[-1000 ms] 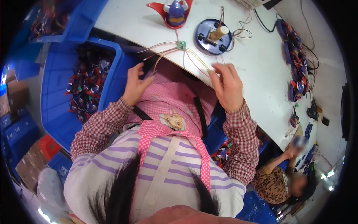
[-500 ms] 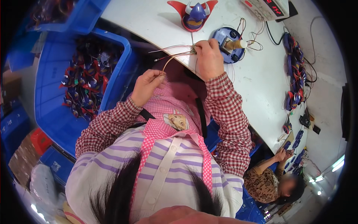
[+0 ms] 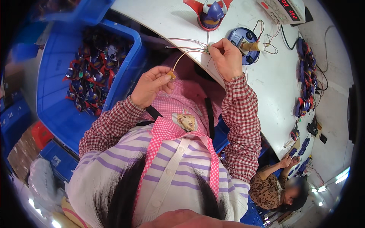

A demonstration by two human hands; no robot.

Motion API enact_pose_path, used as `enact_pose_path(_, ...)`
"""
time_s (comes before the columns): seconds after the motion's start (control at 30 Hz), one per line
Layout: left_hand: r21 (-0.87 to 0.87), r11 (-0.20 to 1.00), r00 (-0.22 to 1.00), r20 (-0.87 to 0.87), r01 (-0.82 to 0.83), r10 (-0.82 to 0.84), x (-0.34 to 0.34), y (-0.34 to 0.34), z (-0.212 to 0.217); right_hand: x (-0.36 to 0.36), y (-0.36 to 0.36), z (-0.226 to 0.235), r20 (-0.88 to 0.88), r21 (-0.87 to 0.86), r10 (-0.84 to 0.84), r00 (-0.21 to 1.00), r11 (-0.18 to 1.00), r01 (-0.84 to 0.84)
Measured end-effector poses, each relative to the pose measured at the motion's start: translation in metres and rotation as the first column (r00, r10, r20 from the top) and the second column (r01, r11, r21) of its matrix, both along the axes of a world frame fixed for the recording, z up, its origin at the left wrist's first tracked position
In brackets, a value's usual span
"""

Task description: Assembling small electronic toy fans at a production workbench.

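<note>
My left hand [image 3: 151,86] pinches the small yellow end of a thin wire [image 3: 178,62] above my lap. That wire runs up to a tiny green circuit board [image 3: 208,48], which my right hand [image 3: 226,57] grips at the edge of the white table [image 3: 273,87]. More thin wires fan out leftward from the board. Just beyond my right hand lie a round blue base [image 3: 242,38] with a small motor and wires, and a red and blue horned toy part [image 3: 210,11].
A big blue bin [image 3: 61,110] full of red and blue toy parts stands at my left. A grey device with a red display [image 3: 283,9] sits at the table's far end. Assembled parts line the table's right edge [image 3: 306,76]. Another person [image 3: 279,186] works at lower right.
My right hand moved up toward the round blue base with the circuit board. My left hand lifted off the wires and now pinches one wire's end above my lap.
</note>
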State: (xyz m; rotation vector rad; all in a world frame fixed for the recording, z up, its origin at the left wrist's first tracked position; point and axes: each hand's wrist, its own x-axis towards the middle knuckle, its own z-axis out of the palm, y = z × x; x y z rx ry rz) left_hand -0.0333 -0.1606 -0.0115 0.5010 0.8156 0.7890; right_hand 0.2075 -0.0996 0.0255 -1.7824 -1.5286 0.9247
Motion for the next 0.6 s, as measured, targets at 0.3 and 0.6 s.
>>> enact_pose_path(0.3,0.124,0.990,0.996,0.055,0.069,-0.076,0.010,0.005,0.018,-0.002,-0.001,-0.002,-0.035,0.033,-0.043,0.998,0.998,0.044)
enact_pose_path(0.6,0.082,0.994,0.997,-0.011,0.077,-0.077,0.022,0.009,0.015,-0.002,-0.002,-0.005,-0.075,0.020,-0.027,0.997,0.999,0.029)
